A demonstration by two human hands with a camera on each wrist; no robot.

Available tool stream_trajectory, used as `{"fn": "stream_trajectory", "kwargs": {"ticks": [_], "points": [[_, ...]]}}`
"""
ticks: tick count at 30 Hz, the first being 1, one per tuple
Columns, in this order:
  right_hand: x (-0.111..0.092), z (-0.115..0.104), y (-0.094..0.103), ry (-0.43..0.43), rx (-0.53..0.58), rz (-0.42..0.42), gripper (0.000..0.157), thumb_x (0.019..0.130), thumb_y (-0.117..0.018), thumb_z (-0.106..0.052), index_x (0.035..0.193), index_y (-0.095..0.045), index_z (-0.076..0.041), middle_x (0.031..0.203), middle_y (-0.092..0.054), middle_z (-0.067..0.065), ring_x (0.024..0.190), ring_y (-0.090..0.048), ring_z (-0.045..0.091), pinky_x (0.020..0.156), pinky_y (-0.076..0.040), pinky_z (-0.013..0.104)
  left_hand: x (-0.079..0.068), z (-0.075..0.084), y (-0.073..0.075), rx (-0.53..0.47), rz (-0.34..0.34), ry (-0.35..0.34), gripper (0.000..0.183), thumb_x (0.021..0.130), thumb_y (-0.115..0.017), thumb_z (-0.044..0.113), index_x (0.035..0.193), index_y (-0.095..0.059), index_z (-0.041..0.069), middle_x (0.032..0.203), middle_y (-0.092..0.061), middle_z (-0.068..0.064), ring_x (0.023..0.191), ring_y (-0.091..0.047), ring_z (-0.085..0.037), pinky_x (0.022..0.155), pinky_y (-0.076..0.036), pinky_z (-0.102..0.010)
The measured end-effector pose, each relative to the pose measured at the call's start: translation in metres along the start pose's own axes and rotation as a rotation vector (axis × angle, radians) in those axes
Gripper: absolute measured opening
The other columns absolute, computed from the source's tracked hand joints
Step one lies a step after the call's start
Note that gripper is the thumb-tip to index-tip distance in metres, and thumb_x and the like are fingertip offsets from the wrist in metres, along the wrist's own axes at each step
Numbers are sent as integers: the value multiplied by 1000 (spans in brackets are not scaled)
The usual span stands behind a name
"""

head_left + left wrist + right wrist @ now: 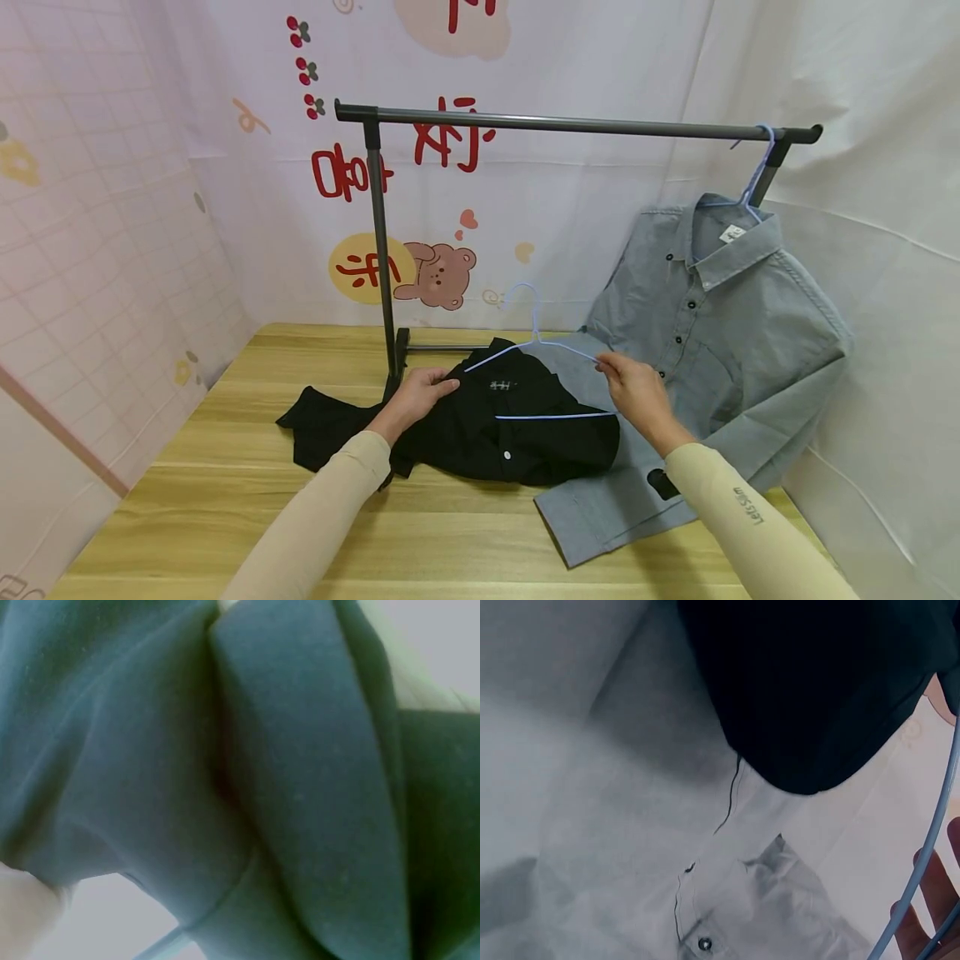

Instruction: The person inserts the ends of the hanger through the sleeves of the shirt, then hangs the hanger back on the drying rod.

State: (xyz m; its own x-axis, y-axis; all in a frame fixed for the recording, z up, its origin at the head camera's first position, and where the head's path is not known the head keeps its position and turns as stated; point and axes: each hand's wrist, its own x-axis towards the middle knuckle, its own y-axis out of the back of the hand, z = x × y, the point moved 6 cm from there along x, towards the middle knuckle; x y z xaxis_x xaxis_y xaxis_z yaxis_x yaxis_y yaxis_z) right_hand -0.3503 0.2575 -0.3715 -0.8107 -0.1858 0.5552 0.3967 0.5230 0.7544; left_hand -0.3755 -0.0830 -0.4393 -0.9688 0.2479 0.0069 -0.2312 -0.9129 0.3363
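A black shirt (pixel 457 425) with a white button hangs partly over a light-blue wire hanger (pixel 536 337) in front of me. My left hand (pixel 420 396) pinches the shirt near the hanger's left arm. The right hand (pixel 636 392) grips the hanger's right end, which sticks out of the cloth; its lower bar crosses the front of the shirt. Dark cloth of the shirt (pixel 300 780) fills most of the left wrist view, with part of a hand (pixel 26 911) at lower left. In the right wrist view the hanger (pixel 931 847) runs past the fingers (pixel 937 889).
A dark metal clothes rack (pixel 570 124) stands on the wooden table (pixel 225 500). From its right end hangs a grey button-up shirt (pixel 720 333) on another hanger (pixel 757 175), its lower part spread on the table behind the black shirt. A printed cloth backdrop (pixel 585 233) stands behind.
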Motion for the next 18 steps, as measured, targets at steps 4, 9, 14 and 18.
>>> {"fn": "stream_trajectory", "kwargs": {"ticks": [4, 9, 14, 18], "points": [[0, -3, -8, -21, 10, -33, 19, 100, -58, -8, 114, -71, -3, 102, -74, 10, 85, -69, 34, 72, -52, 52, 1, -1, 1, 12, 12, -8, 18, 101, -59, 16, 99, -71, 3, 86, -65, -4, 77, -57, -16, 70, -47, -30], [2, -12, -16, -5, 5, -54, 18, 100, -59, -9, 112, -71, -4, 101, -74, 8, 84, -69, 31, 75, -52, 50, 2, 1, 1, 52, 36, -15, 16, 100, -61, 17, 96, -71, 4, 84, -63, -4, 75, -55, -17, 68, -44, -30], [4, -28, -23, 53, 8, -40, 14, 97, -63, -7, 106, -73, -3, 96, -75, 9, 83, -70, 31, 74, -53, 50, 2, 5, -2, 74, 43, -35, 15, 99, -63, 18, 95, -71, 6, 83, -63, -2, 73, -54, -18, 67, -44, -31], [4, -40, -31, 81, 1, -41, 13, 96, -65, -7, 104, -73, -4, 94, -75, 8, 82, -70, 31, 72, -53, 50, 2, 10, -4, 74, 39, -72, 17, 100, -62, 17, 90, -68, 5, 78, -58, -3, 69, -51, -18, 64, -41, -31]]}}
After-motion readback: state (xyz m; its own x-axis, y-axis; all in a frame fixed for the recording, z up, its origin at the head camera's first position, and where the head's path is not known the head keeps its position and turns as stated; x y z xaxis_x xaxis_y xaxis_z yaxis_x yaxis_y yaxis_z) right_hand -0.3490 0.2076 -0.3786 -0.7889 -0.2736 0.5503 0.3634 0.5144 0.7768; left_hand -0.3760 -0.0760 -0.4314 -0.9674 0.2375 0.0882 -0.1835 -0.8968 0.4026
